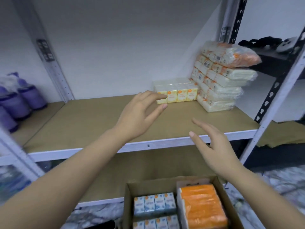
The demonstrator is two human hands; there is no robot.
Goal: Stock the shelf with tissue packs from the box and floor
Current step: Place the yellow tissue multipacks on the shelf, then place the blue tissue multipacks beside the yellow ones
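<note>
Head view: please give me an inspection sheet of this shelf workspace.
Surface: brown board shelf, mostly bare.
Job's things: yellow pocket tissue block at back right; stack of clear-wrapped white tissue packs beside it; open cardboard box below with blue small packs and an orange pack.
Clutter: purple wrapped rolls on left bay.
Grippers: left hand and right hand open, empty.
Cables: nothing seen.
Surroundings: white wall, metal uprights.

Empty hands [140, 111] over shelf [92, 124]
</note>
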